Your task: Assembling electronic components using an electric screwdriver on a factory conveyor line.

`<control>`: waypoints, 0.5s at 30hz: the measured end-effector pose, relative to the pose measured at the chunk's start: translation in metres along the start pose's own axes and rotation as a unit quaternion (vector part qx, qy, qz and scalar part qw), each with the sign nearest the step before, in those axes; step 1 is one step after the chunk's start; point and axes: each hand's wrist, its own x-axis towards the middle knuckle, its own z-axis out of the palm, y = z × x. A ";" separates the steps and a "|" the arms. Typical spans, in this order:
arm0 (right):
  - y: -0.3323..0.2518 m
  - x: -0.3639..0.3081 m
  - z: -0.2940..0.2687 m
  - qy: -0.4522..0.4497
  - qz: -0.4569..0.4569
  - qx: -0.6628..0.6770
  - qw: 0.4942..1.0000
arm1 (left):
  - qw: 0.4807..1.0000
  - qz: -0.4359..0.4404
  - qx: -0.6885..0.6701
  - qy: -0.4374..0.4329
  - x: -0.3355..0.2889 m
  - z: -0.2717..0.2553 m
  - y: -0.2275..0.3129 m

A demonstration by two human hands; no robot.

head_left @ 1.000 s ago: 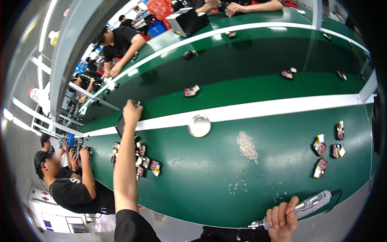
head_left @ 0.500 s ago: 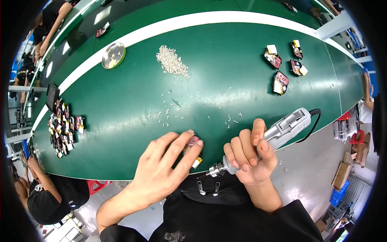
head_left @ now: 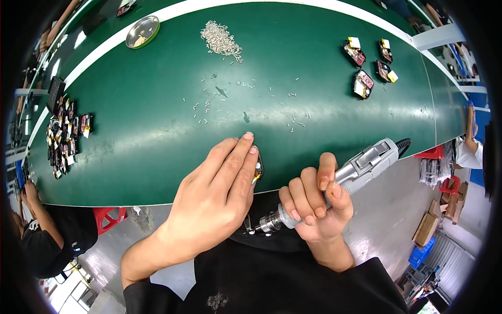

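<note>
My left hand (head_left: 217, 186) lies over a small black-cased electronic unit (head_left: 258, 166) at the near edge of the table, its fingers close together and holding it. Most of the unit is hidden; only its right side shows, with a yellow bit. In my right hand (head_left: 321, 204) is a grey electric screwdriver (head_left: 366, 163), the fingers curled round its body. The metal chuck (head_left: 269, 223) points down and left, just off the table edge in front of my black clothing, apart from the unit. A black cable leaves the tool's upper end.
Loose small screws (head_left: 206, 104) are scattered mid-table below a heap of screws (head_left: 220, 39). A round dish (head_left: 143, 32) stands far left. Similar units pile up at left (head_left: 64, 137); several more units (head_left: 362, 85) sit at right. A co-worker (head_left: 57, 235) is at lower left.
The view has tilted, so the table sits higher in the picture. My left fingers have come together and flattened over the unit, covering more of it. The right hand keeps its grip on the screwdriver.
</note>
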 end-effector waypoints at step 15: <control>0.028 -0.016 0.020 0.149 0.010 -0.062 0.987 | 0.993 0.068 0.081 0.044 0.014 0.006 0.001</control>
